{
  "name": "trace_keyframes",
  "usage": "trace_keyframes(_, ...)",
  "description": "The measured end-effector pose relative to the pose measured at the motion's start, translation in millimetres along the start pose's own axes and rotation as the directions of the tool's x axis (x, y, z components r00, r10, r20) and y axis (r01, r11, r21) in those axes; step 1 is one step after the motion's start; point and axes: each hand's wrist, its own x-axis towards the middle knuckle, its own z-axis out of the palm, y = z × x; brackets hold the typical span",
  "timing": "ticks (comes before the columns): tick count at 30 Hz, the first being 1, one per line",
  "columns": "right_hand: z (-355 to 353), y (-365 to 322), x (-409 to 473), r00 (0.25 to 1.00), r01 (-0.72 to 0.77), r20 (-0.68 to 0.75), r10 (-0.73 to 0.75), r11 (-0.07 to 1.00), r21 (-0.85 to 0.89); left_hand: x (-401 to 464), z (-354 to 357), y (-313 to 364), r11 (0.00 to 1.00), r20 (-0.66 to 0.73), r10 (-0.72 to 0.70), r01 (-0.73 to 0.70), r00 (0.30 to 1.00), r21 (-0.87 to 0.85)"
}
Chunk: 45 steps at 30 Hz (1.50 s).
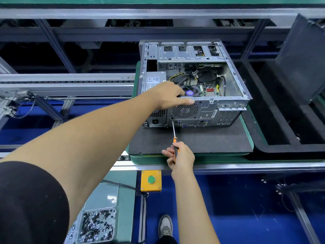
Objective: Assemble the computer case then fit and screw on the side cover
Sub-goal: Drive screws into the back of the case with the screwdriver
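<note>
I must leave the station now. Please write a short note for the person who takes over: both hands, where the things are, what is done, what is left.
Left hand: grips the top rear edge of the computer case, steadying it.
Right hand: holds the orange screwdriver, tip at a screw point on the rear panel, below the fan grille.
The case lies open on the black mat. Screws sit in the tray, lower left.
Done: internals are in.
Left: finish this screw; fit and screw on the side cover.

A factory assembly line: roller conveyor rails [66, 81], push-button box [151, 180], screw tray [96, 226].
</note>
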Motion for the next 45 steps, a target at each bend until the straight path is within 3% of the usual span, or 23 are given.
trace_keyframes(2,1.2,5.8,1.5,0.972,0.205,-0.082,-0.219,0.967,-0.152,0.0,-0.1,0.4,1.0,0.0,0.005,-0.005,1.0,0.0)
trace_keyframes(4,2.8,13.0,-0.7,0.901,0.365,-0.102,-0.421,0.865,-0.343,-0.1,-0.6,0.6,1.0,-0.001,0.005,-0.005,1.0,0.002)
trace_keyframes(9,6.4,17.6,-2.9,0.679,0.511,-0.069,-0.731,0.538,-0.671,-0.1,-1.5,0.6,1.0,0.003,-0.001,0.001,1.0,0.004)
trace_keyframes(10,5.9,17.4,-2.0,0.697,0.52,-0.06,-0.715,0.561,-0.644,-0.2,-1.5,0.9,1.0,0.002,-0.001,0.001,1.0,0.002)
trace_keyframes(12,5.0,14.2,0.3,0.845,0.461,-0.071,-0.53,0.79,-0.403,-0.3,-1.6,1.0,1.0,-0.002,-0.005,0.005,1.0,-0.003)
trace_keyframes(14,4.5,7.1,3.3,0.976,0.215,-0.013,-0.216,0.975,-0.052,-0.6,-1.5,1.2,1.0,-0.001,-0.009,0.009,1.0,-0.015)
trace_keyframes(17,2.0,2.9,5.7,0.993,-0.011,0.122,-0.006,0.991,0.134,-1.0,-1.6,1.8,1.0,-0.002,-0.007,0.006,1.0,-0.024)
trace_keyframes(23,1.9,4.1,8.3,0.982,-0.06,0.188,0.025,0.981,0.183,0.9,-0.9,0.1,1.0,0.006,-0.009,0.009,1.0,0.004)
trace_keyframes(28,-1.1,2.5,5.9,0.991,0.005,0.13,-0.015,0.997,0.08,-0.1,-1.3,0.7,1.0,0.006,-0.016,0.016,1.0,0.002)
trace_keyframes(34,-13.2,-8.0,-6.9,0.967,0.244,-0.038,-0.251,0.96,-0.136,-2.4,-4.2,3.6,1.0,0.007,-0.023,0.023,1.0,-0.004)
trace_keyframes(41,-33.2,-63.1,-28.0,0.782,0.584,0.049,-0.622,0.702,-0.408,-3.8,-6.2,5.4,0.99,-0.032,-0.066,0.061,0.997,-0.124)
trace_keyframes(45,-16.6,-131.5,-17.2,0.648,0.67,0.13,-0.75,0.481,-0.566,-5.1,-4.3,2.3,0.991,-0.045,-0.083,0.078,0.995,-0.108)
